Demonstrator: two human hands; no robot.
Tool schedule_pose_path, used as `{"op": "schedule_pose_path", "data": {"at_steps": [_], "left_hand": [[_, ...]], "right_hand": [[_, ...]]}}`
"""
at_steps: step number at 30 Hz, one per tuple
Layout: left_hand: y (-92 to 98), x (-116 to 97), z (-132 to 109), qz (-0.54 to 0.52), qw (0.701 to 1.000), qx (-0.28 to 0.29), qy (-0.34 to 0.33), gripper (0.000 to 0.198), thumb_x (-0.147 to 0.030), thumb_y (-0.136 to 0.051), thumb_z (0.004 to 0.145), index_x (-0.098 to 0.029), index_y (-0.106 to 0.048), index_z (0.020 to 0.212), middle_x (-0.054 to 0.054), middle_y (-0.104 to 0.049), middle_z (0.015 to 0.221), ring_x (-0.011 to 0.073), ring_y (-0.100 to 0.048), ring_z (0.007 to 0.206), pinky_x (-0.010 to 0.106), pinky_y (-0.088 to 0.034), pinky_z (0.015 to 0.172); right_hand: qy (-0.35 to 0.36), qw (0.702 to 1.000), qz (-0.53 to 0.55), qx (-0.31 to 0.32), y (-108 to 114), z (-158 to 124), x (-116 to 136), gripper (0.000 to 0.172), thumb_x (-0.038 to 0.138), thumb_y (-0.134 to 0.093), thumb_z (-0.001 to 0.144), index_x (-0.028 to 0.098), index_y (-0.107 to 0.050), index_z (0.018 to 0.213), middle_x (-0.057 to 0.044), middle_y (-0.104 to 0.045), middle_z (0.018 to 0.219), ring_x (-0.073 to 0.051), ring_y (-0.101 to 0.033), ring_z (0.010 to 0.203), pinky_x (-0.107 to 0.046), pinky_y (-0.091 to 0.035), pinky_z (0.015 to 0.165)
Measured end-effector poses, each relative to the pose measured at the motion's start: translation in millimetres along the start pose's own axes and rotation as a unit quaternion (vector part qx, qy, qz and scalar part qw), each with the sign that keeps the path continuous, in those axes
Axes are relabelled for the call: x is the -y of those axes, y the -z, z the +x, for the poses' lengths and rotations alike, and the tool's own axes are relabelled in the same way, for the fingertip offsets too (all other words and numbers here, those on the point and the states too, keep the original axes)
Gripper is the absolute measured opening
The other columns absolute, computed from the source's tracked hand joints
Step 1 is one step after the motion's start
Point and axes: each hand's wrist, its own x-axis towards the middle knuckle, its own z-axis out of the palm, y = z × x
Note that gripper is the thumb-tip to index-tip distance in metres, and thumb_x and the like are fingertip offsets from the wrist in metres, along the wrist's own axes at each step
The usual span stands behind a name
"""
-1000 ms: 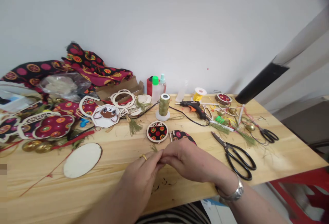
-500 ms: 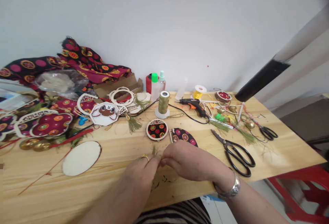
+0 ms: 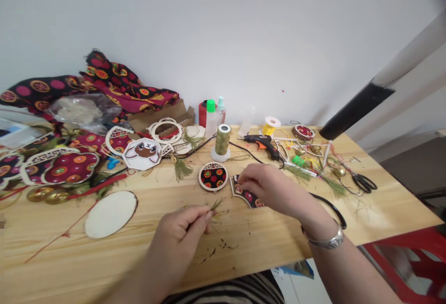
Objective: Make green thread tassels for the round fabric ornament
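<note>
Pinched between the thumb and fingers of my left hand (image 3: 184,227) is a small green thread tuft (image 3: 216,204), its loose ends pointing up. My right hand (image 3: 266,185) hovers over a fan-shaped patterned fabric piece (image 3: 248,197) and hides part of it. Its fingers curl together, and whatever they hold is too small to make out. A round ornament with patterned fabric (image 3: 213,177) lies just beyond my left hand. Behind it stands a green thread spool (image 3: 222,141). Dark scraps are scattered on the wood near my hands.
Large scissors (image 3: 331,208) lie partly under my right forearm. A glue gun (image 3: 261,143) and small scissors (image 3: 364,183) are farther back. At left are an oval board (image 3: 110,214), gold bells (image 3: 57,195) and patterned cloth (image 3: 114,81). The table's front edge is close.
My hands were together at the front; my right hand has moved away, up and to the right over the fan-shaped piece. My left hand has shifted slightly left, keeping the tuft.
</note>
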Motion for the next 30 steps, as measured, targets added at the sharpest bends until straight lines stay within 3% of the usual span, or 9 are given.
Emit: {"op": "schedule_pose_path", "data": {"at_steps": [6, 9, 12, 15, 18, 21, 24, 27, 30], "left_hand": [[-2.3, 9, -2, -0.167, 0.970, 0.070, 0.164, 0.034, -0.042, -0.057, 0.077, -0.017, -0.059, 0.055, -0.006, -0.039, 0.044, 0.0079, -0.029, 0.040, 0.022, -0.021, 0.042], [-3.4, 8, -2, -0.225, 0.953, 0.067, 0.190, 0.032, -0.043, -0.060, 0.074, -0.015, -0.063, 0.057, -0.005, -0.043, 0.046, 0.0071, -0.029, 0.041, 0.022, -0.019, 0.042], [-1.1, 3, -3, -0.250, 0.946, 0.057, 0.197, 0.028, -0.041, -0.064, 0.071, -0.015, -0.067, 0.062, -0.004, -0.046, 0.046, 0.0069, -0.031, 0.042, 0.021, -0.021, 0.042], [5.0, 0, -5, -0.254, 0.947, 0.034, 0.195, 0.029, -0.041, -0.067, 0.069, -0.014, -0.068, 0.060, -0.006, -0.041, 0.042, 0.0065, -0.030, 0.041, 0.020, -0.022, 0.041], [11.2, 3, -6, -0.268, 0.942, -0.004, 0.204, 0.028, -0.041, -0.069, 0.067, -0.014, -0.070, 0.062, -0.006, -0.040, 0.042, 0.0065, -0.029, 0.042, 0.020, -0.021, 0.041], [14.4, 8, -6, -0.302, 0.929, -0.028, 0.213, 0.025, -0.039, -0.071, 0.064, -0.014, -0.071, 0.063, -0.006, -0.038, 0.042, 0.0063, -0.028, 0.042, 0.019, -0.020, 0.039], [15.5, 11, -6, -0.328, 0.918, -0.038, 0.220, 0.025, -0.037, -0.073, 0.062, -0.013, -0.072, 0.066, -0.006, -0.037, 0.042, 0.0061, -0.027, 0.042, 0.018, -0.019, 0.038], [15.2, 11, -6, -0.339, 0.911, -0.039, 0.231, 0.025, -0.037, -0.074, 0.061, -0.012, -0.073, 0.067, -0.007, -0.036, 0.042, 0.0055, -0.026, 0.042, 0.018, -0.019, 0.038], [13.3, 11, -5, -0.341, 0.909, -0.034, 0.239, 0.025, -0.036, -0.073, 0.062, -0.012, -0.073, 0.067, -0.008, -0.032, 0.041, 0.0049, -0.023, 0.042, 0.018, -0.018, 0.038]], "right_hand": [[0.040, 0.985, -0.004, -0.167, -1, 17, -5, 0.016, 0.016, -0.051, 0.085, 0.016, -0.067, 0.080, -0.004, -0.067, 0.079, -0.015, -0.058, 0.076, -0.029, -0.042, 0.071], [0.044, 0.965, 0.039, -0.255, -2, 21, 2, 0.013, 0.017, -0.056, 0.082, 0.018, -0.068, 0.079, -0.002, -0.068, 0.076, -0.014, -0.059, 0.072, -0.028, -0.044, 0.068], [0.041, 0.946, 0.133, -0.293, 1, 18, 14, 0.013, 0.015, -0.055, 0.083, 0.019, -0.068, 0.081, 0.001, -0.068, 0.070, -0.011, -0.059, 0.063, -0.024, -0.046, 0.060], [0.078, 0.946, 0.172, -0.264, 8, 8, 26, 0.014, 0.016, -0.053, 0.085, 0.020, -0.067, 0.087, 0.000, -0.069, 0.082, -0.013, -0.063, 0.075, -0.025, -0.050, 0.069], [0.098, 0.983, 0.085, -0.128, 14, -11, 28, 0.024, 0.012, -0.049, 0.086, 0.024, -0.063, 0.102, -0.002, -0.065, 0.108, -0.016, -0.060, 0.100, -0.030, -0.048, 0.088], [-0.001, 0.997, -0.077, -0.013, 11, -40, 7, 0.033, 0.011, -0.045, 0.085, 0.023, -0.058, 0.114, -0.005, -0.062, 0.117, -0.020, -0.058, 0.105, -0.035, -0.046, 0.091], [-0.148, 0.956, -0.248, -0.057, 2, -81, -36, 0.033, 0.009, -0.041, 0.082, 0.013, -0.060, 0.109, -0.015, -0.063, 0.111, -0.026, -0.060, 0.101, -0.040, -0.049, 0.085], [-0.274, 0.906, -0.319, -0.044, -6, -124, -80, 0.024, 0.015, -0.045, 0.079, 0.011, -0.064, 0.092, -0.015, -0.067, 0.086, -0.028, -0.064, 0.082, -0.038, -0.052, 0.070], [-0.300, 0.893, -0.333, -0.045, -13, -151, -105, 0.030, 0.015, -0.044, 0.078, 0.008, -0.062, 0.100, -0.017, -0.066, 0.090, -0.029, -0.065, 0.083, -0.037, -0.052, 0.071]]}}
